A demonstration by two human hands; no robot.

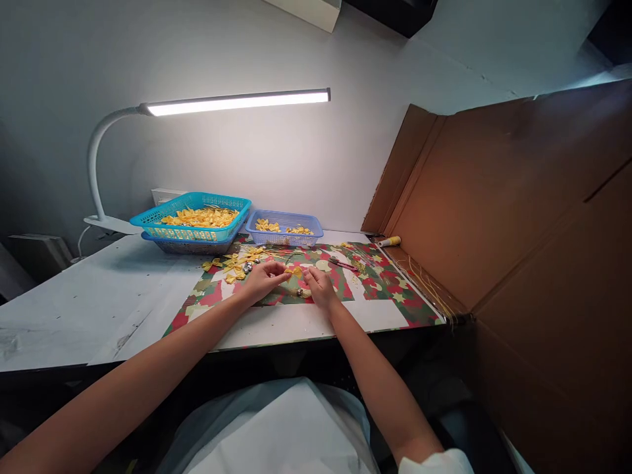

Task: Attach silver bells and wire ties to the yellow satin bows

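Between my two hands, just above the patterned sheet [390, 283], is a small yellow ribbon bow [295, 271]. The fingertips of my left hand [266, 280] pinch its left side. My right hand [320, 286] has its fingers closed at the bow's right side. A small silvery piece [302, 293] lies on the sheet below the bow. To the left of my left hand is a loose pile of yellow bows [234, 265], with small silver bells or beads [247, 267] among them.
A turquoise basket [192, 232] full of yellow bows is stacked on another basket at the back left. A lilac basket [286, 237] holds more bows. Small pink-handled snips [343, 264] and a yellow-white tube [389, 241] lie right. Cardboard [518, 197] stands along the right; a lamp [237, 102] hangs above.
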